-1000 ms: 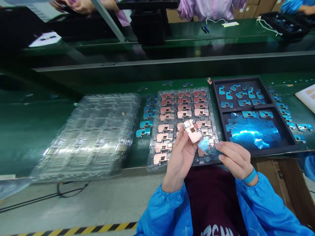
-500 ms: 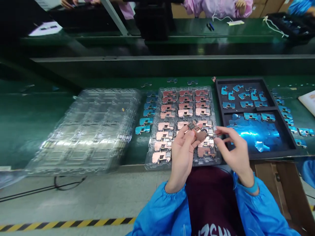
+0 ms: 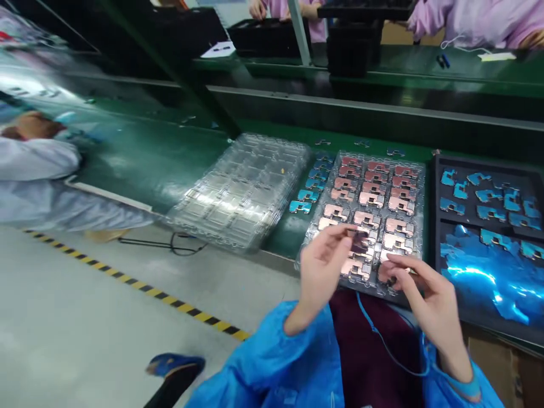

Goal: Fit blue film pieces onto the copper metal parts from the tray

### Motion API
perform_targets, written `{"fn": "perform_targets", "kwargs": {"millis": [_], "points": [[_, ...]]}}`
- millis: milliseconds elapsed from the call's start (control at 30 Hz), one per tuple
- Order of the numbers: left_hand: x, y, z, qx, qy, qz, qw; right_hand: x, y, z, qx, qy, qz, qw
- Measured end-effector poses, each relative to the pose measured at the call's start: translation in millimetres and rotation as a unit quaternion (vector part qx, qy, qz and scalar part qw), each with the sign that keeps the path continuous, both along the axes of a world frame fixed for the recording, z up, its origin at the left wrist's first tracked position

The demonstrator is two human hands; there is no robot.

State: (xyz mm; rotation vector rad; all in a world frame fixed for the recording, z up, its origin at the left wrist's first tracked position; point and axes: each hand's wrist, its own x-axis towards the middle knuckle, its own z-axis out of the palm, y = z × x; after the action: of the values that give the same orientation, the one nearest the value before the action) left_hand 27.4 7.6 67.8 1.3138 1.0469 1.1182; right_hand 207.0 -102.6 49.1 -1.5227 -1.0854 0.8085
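My left hand (image 3: 323, 269) is closed in a pinch on a dark circuit board (image 3: 360, 241), held over the lower middle of a clear plastic tray (image 3: 419, 212). My right hand (image 3: 431, 292) has its thumb and fingers closed at the tray's lower right corner, on a copper-coloured circuit board (image 3: 385, 273); the fingers partly cover this board. Rows of copper-faced circuit boards (image 3: 372, 199) fill the tray's pockets. Left of the tray lies a column of blue-film-covered boards (image 3: 308, 195).
A stack of clear trays (image 3: 238, 192) stands to the left. On the right, a black tray (image 3: 436, 226) holds blue-covered boards and crumpled blue film (image 3: 488, 272). Co-workers in pink sit across the bench; a person's grey sleeve (image 3: 34, 158) is at far left.
The view has swung left, bringing another person into sight. My hands have moved apart and lower over the tray. My right hand has come onto a board at the tray's corner.
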Motion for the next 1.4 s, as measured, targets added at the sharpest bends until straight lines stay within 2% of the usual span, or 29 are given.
{"fn": "perform_targets", "kwargs": {"millis": [100,167,267,367,467,633,900,1100,1300,1400], "points": [[-27,57,15.2,0.125,0.136,-0.041,0.982,23,-11,12.2,-0.004,-0.084,0.009,0.996],[-29,101,14.7,0.18,0.222,-0.081,0.955,39,-17,22.0,-0.005,-0.135,-0.009,0.991],[-17,154,-0.9,0.165,0.289,-0.155,0.93,62,-24,36.8,-0.01,-0.214,-0.034,0.976],[-6,177,-20.6,0.161,0.337,-0.177,0.91,83,-35,49.3,-0.016,-0.29,-0.061,0.955],[-7,180,-33.5,0.176,0.385,-0.169,0.89,102,-49,56.3,-0.038,-0.338,-0.094,0.936],[-12,179,-41.0,0.239,0.419,-0.167,0.86,126,-55,55.3,-0.078,-0.362,-0.133,0.919],[-11,179,-47.5,0.24,0.388,-0.145,0.878,119,-27,50.3,-0.042,-0.369,-0.087,0.925],[-7,189,-43.9,0.189,0.366,-0.159,0.897,119,-29,47.0,-0.06,-0.353,-0.102,0.928],[-5,190,-51.0,0.206,0.383,-0.162,0.886,123,-38,43.5,-0.067,-0.351,-0.107,0.928],[-2,185,-57.7,0.254,0.41,-0.152,0.863,125,-41,40.9,-0.074,-0.358,-0.108,0.925]]}}
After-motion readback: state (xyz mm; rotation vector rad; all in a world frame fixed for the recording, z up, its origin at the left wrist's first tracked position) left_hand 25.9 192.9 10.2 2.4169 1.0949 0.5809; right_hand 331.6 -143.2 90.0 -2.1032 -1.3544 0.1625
